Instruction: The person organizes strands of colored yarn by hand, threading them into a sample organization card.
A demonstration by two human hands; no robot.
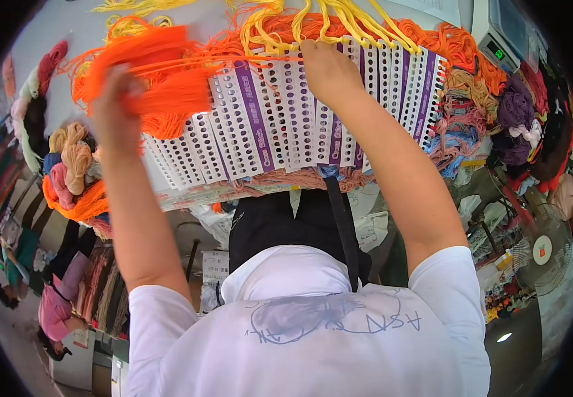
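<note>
My left hand, blurred by motion, is closed on a thick bundle of orange thread at the upper left. Orange strands stretch from it to my right hand, whose fingers are pinched at the top edge of the punched cards. The white and purple cards overlap in a wide fan, with rows of holes along them. Yellow threads hang onto the cards' top edge. Whether my right fingertips grip orange strands, a card or both is too small to tell.
Orange yarn and multicoloured skeins lie right of the cards. A scale stands at the upper right. More skeins hang at the table's left edge. Other people are at the lower left; a fan is at the right.
</note>
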